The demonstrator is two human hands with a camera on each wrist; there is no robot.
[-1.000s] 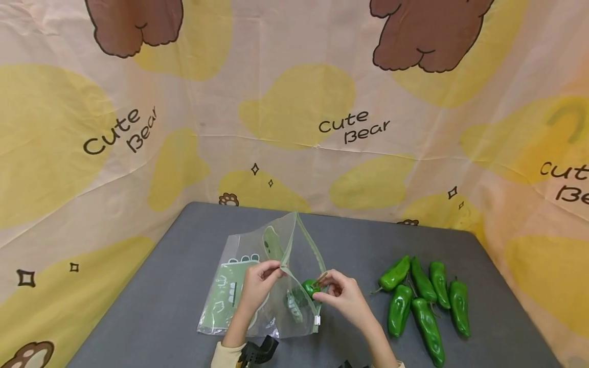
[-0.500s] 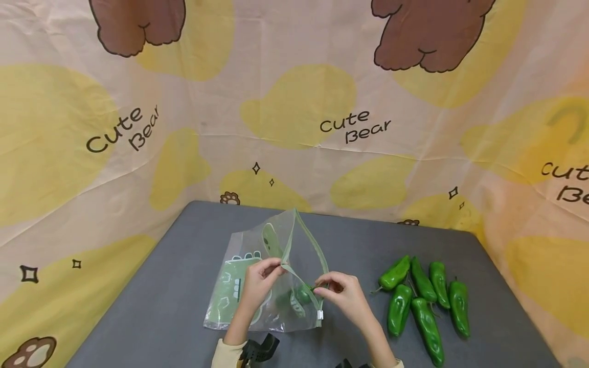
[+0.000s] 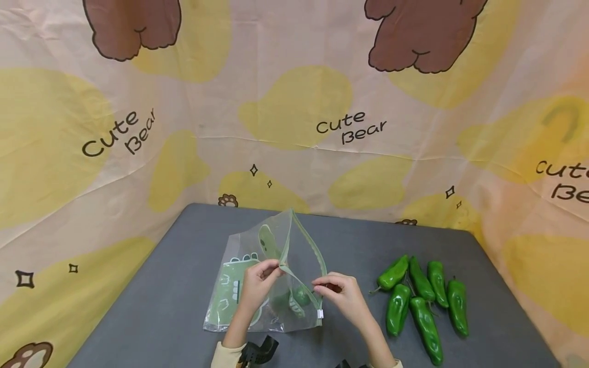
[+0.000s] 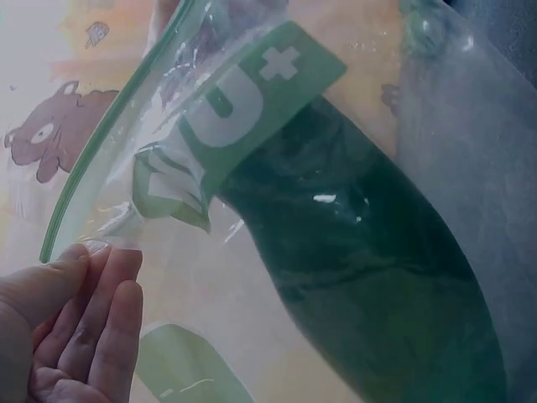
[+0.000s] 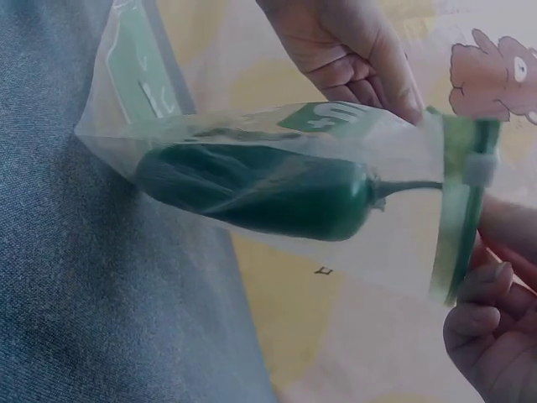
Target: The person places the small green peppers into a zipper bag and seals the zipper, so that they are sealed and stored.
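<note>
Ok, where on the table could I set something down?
Bare table left of the bag, out to the table's left edge; also between bag and loose peppers, beyond the right hand. Crowded: among the peppers, and the centre, with bag, right hand and left hand.

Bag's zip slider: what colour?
The slider is white; it shows best in the right wrist view.
</note>
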